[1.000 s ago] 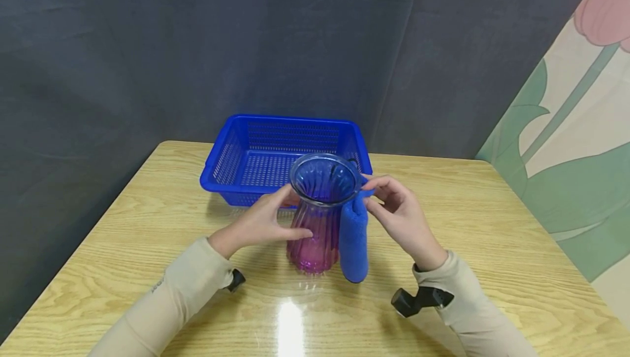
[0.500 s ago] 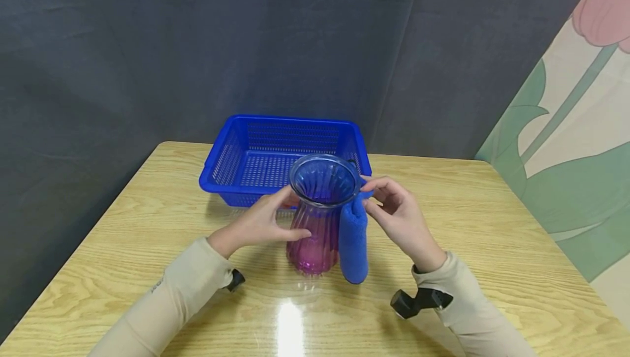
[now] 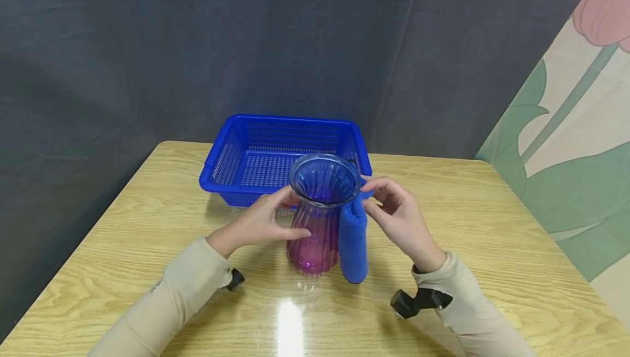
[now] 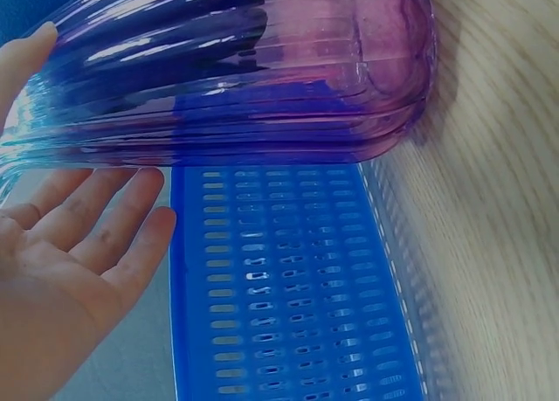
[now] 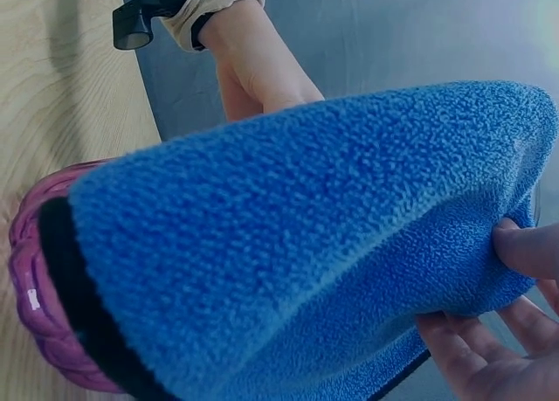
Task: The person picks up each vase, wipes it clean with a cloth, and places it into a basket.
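A ribbed glass vase (image 3: 315,242), blue at its flared mouth and pink-purple toward the base, stands upright near the middle of the table. My left hand (image 3: 261,223) holds its left side, thumb in front and fingers reaching behind; in the left wrist view the fingers (image 4: 113,217) look nearly straight. A blue plush cloth (image 3: 353,242) with a dark edge drapes down the vase's right side from the rim. My right hand (image 3: 398,215) pinches the cloth near the rim between thumb and fingers. From the right wrist, the cloth (image 5: 288,235) covers most of the vase.
Behind the vase sits a blue perforated plastic basket (image 3: 226,188). The wood-grain table (image 3: 467,226) ends at a dark curtain (image 3: 295,40) at the back. A floral panel (image 3: 581,127) borders the right side.
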`<action>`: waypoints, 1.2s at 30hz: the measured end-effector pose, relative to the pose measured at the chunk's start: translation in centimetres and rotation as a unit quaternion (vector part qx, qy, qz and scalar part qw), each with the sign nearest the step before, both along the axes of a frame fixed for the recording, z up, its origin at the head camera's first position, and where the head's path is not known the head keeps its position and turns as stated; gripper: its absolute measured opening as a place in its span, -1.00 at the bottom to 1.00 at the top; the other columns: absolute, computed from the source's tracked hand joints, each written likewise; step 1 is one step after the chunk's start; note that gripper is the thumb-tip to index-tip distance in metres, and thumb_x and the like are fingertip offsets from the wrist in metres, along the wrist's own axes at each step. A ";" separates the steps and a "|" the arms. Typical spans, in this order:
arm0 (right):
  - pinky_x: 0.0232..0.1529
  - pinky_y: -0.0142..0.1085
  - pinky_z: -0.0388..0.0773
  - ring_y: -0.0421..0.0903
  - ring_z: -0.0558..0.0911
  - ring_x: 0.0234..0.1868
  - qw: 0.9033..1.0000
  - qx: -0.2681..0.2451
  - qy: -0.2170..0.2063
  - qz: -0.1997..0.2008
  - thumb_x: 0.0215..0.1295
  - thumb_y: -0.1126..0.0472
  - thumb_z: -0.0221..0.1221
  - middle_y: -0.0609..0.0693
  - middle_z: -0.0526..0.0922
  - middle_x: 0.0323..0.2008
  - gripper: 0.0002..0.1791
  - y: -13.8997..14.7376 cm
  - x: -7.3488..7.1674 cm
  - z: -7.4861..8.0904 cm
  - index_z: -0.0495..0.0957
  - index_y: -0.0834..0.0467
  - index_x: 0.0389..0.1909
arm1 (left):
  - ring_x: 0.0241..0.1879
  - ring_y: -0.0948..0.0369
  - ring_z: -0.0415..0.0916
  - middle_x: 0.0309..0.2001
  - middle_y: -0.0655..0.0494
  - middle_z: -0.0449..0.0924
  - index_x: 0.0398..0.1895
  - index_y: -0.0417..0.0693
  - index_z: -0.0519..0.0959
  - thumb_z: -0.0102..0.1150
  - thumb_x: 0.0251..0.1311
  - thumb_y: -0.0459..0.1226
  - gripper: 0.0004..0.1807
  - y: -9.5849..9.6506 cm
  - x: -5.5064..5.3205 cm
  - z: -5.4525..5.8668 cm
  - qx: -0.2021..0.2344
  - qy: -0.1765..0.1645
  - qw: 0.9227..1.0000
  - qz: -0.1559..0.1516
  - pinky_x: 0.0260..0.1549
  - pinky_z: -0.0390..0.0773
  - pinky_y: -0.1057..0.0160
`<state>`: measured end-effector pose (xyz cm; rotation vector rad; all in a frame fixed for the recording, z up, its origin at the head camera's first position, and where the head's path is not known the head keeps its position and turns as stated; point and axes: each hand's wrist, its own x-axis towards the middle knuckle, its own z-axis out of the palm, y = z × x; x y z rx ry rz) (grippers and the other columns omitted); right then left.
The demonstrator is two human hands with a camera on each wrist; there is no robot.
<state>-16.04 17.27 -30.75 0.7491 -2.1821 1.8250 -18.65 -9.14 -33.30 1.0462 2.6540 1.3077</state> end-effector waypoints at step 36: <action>-0.07 -0.54 0.60 -0.45 0.55 -0.06 0.996 0.082 0.026 0.022 0.17 0.54 0.12 -0.39 0.53 -0.19 -0.81 -0.3 -0.2 -1.5 0.42 0.43 -0.19 | -0.02 0.10 0.58 -0.03 0.02 0.62 -0.04 -0.09 0.52 0.48 -0.18 -0.15 -0.44 0.0 0.0 0.1 0.014 -0.015 1.000 0.012 0.09 0.57 0.13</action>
